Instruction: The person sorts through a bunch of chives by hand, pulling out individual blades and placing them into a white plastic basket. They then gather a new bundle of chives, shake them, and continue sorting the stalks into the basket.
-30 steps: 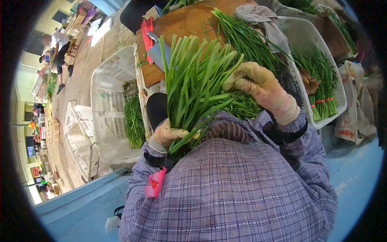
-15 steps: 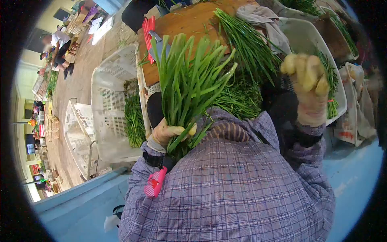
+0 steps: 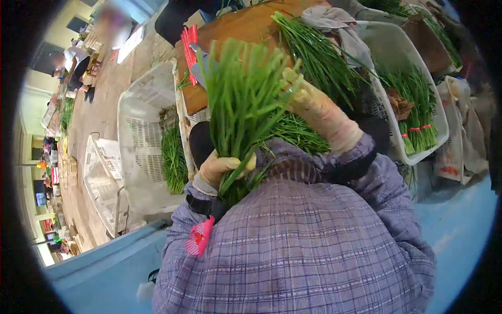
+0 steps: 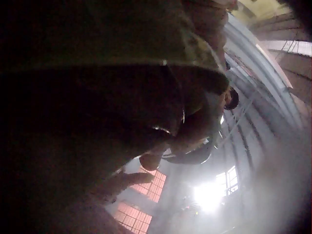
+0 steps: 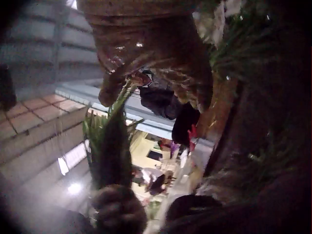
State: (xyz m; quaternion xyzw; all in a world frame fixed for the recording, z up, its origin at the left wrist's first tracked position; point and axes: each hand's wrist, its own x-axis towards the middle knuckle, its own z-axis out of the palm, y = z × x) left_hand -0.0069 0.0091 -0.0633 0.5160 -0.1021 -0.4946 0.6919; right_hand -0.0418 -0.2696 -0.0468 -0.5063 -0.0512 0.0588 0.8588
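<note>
My gloved left hand grips a bunch of garlic chives near its lower end, the leaves fanning upward. At the right side of the leaf tops, my gloved right hand pinches a few leaves. In the right wrist view, a thin strand of leaf runs up from the bunch to between the thumb and fingers of the right hand. The left wrist view is mostly dark, with part of the left hand in shadow. Loose chives lie behind the bunch.
A wooden board ahead bears more chives, red strips, a partly hidden blade and a grey cloth. White crates stand left and right, holding chives. People are far left.
The right hand swung out right, away from the bunch, then came back to its leaf tops. The left hand kept its grip, and the leaves now look blurred.
</note>
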